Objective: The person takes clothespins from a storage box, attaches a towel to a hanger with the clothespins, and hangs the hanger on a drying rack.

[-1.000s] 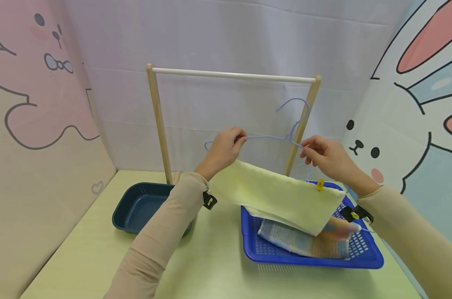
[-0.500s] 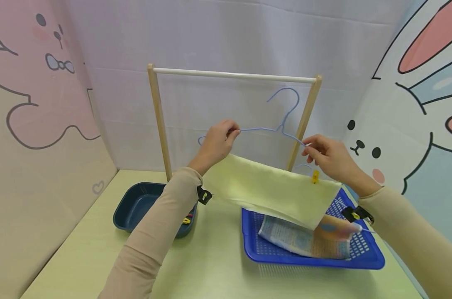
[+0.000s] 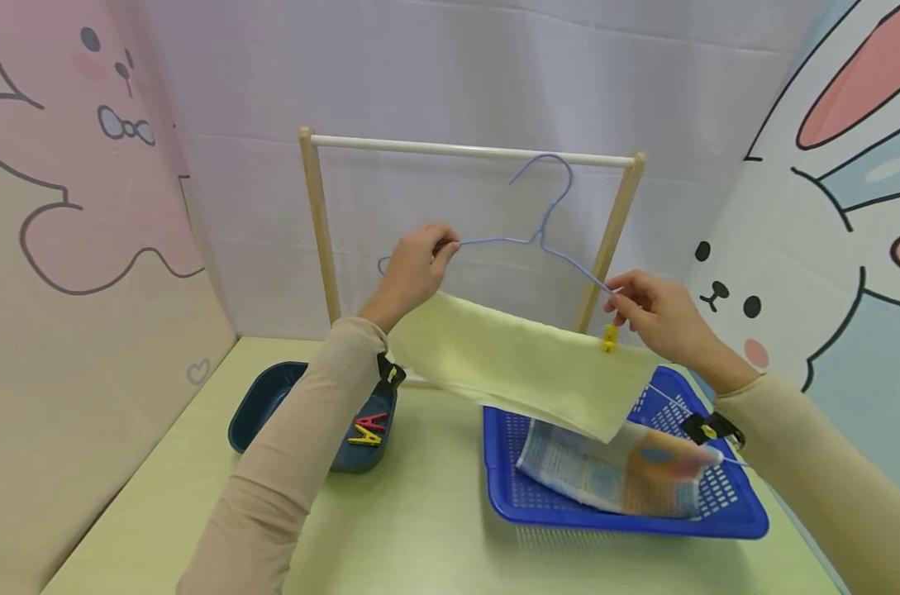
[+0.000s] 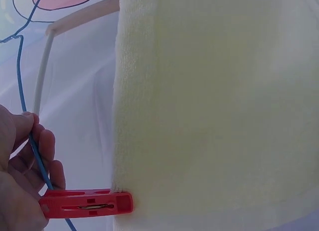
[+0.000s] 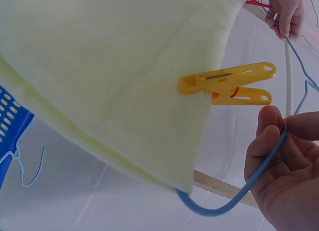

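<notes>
Pinching blue hanger (image 3: 542,234) by its left arm between thumb and fingers of left hand (image 3: 420,260); pinching same hanger near its right end with right hand (image 3: 658,312). Hung along lower part of it: pale yellow cloth (image 3: 520,357), below and between both hands, above bench (image 3: 412,529), in front of rack (image 3: 617,219). Clipped with red clothespin (image 4: 87,203) near left end, yellow clothespin (image 5: 229,81) near right end. Crossing white rod (image 3: 420,147) with hanger's hook in head view; can't tell if touching. Note blue basket (image 3: 628,525) at right, with patterned cloth (image 3: 613,475) inside. Note dark tray (image 3: 356,461) at left, partly behind left sleeve (image 3: 271,504), with red peg (image 3: 371,422) and yellow peg (image 3: 364,440) inside, just beside each other.
</notes>
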The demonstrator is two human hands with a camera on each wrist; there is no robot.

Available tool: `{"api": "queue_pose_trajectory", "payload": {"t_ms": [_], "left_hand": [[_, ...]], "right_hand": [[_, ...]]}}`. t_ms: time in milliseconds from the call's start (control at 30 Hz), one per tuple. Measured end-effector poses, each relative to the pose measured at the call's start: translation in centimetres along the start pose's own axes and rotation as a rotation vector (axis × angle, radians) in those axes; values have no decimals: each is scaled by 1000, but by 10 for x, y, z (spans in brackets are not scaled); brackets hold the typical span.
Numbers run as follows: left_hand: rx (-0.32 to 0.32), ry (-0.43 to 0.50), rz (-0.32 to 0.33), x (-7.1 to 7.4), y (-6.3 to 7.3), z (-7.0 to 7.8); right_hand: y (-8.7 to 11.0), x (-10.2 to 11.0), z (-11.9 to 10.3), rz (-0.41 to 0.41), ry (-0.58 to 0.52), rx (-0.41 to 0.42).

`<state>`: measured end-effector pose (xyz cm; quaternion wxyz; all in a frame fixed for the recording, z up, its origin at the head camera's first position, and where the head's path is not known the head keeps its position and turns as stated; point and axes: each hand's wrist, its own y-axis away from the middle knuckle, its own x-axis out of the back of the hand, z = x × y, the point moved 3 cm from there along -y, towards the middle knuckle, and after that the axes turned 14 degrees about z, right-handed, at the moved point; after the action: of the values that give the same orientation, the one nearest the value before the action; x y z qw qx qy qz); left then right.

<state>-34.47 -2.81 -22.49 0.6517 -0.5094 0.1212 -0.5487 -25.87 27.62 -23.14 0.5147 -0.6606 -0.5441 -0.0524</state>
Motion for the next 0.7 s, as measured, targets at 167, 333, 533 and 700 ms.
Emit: {"api": "queue_pose_trajectory", "payload": {"t_ms": [167, 333, 533, 700], "left_hand": [[1, -10, 0, 6, -5, -7], [8, -43, -23, 9, -6, -13], [-21, -110, -62, 10, -9, -18], [-61, -186, -76, 10, -11, -22]], "right_hand": [[0, -2, 0, 0, 8, -2], [1, -4, -2, 13, -2, 5], [2, -8, -4, 50, -18, 20], [1, -14, -7, 96, -39, 63]]}}
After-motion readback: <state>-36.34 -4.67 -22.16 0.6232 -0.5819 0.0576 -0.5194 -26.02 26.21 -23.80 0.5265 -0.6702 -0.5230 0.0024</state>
